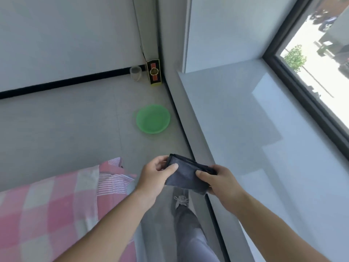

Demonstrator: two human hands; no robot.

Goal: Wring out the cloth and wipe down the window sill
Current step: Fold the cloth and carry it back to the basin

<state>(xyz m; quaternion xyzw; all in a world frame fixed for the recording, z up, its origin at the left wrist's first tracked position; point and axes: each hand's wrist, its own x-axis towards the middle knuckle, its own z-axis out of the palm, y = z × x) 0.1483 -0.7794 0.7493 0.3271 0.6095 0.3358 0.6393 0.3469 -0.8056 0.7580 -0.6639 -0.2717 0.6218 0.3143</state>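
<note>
Holding one dark grey cloth (186,175) between them, two hands work above the floor just beside the sill's edge. The left hand (154,175) pinches the cloth's left end, thumb on top and fingers curled underneath. The right hand (220,181) pinches the right end the same way, thumb pressed on the upper face. The cloth is folded flat, not touching the one pale window sill (255,129), which runs along the dark-framed window (302,86) on the right. On the grey floor (66,133) lies one green basin (153,118), near the sill's base. Farther off, in the corner, stand one clear cup (135,73) and one black-and-yellow box (154,74), just beside each other. One pink checked bedcover (47,208) fills the lower left. One grey shoe (181,201) shows below the cloth.
</note>
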